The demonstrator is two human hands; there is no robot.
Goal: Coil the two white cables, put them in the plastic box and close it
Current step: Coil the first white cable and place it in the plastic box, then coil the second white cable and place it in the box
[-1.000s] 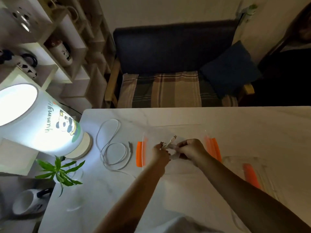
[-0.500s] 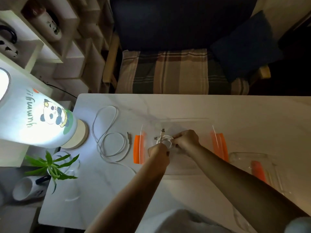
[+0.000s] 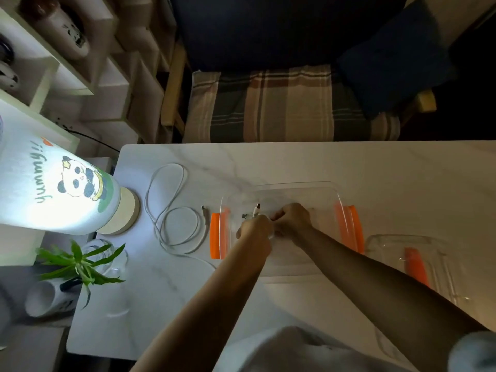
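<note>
Dim room, with a white marble-look table [image 3: 295,162] pushed up against a dark sofa with a plaid cushion [image 3: 281,103], and the only real light comes from the panda lamp [image 3: 53,189] off the table's left end. I'm using the clear plastic box [image 3: 284,189] with the orange clips as the reference point for everything.

Both hands are down inside the box. The left hand [image 3: 255,229] and right hand [image 3: 291,221] are pinched together on the first coiled cable [image 3: 255,212]. You can't really see the coil itself because the fingers cover it, but two plug ends stick up just beyond the knuckles. My guess is both hands are on it so the loops don't spring open as it gets set down on the box floor.

The second white cable [image 3: 171,210] lies loose on the table just left of the box, between it and the lamp, in a couple of sloppy loops with one connector pointing at the left orange clip. It isn't coiled yet, so I'd call the job about half done.

The lid [image 3: 418,264] sits to the right of the box, near the table edge. It's parked out of the way but within reach, which makes sense for the final close.

The only writing I can read is "yummy!!" on the lampshade, upside down from here, next to the panda drawing. I can't make out any brand marks on the cables or the box.
</note>
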